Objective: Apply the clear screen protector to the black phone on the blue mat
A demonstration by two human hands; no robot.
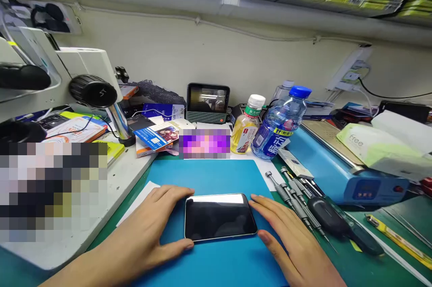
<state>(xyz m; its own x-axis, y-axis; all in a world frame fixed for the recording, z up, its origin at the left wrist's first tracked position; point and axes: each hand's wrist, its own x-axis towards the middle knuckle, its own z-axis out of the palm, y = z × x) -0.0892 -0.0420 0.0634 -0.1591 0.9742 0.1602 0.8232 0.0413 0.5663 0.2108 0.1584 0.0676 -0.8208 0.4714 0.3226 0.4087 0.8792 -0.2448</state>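
Left hand (155, 225), lower left, is spread loosely, fingertips and thumb at the left corners of a black-screened phone (219, 219) lying flat on the blue mat (209, 174) at lower centre. Right hand (299, 237), lower right, is likewise unclenched, fingertips by the phone's right edge; grey screwdrivers (282, 191) lie beyond.

The phone (221, 219) has a glossy, mirror-like glass face with a smooth, shiny edge. The mat (209, 174) looks smooth and matt. The bottles (245, 132) are clear, shiny plastic; the screwdrivers (297, 199) are metal with ridged grips; the post (119, 120) is polished metal; the wall (151, 44) looks matt.
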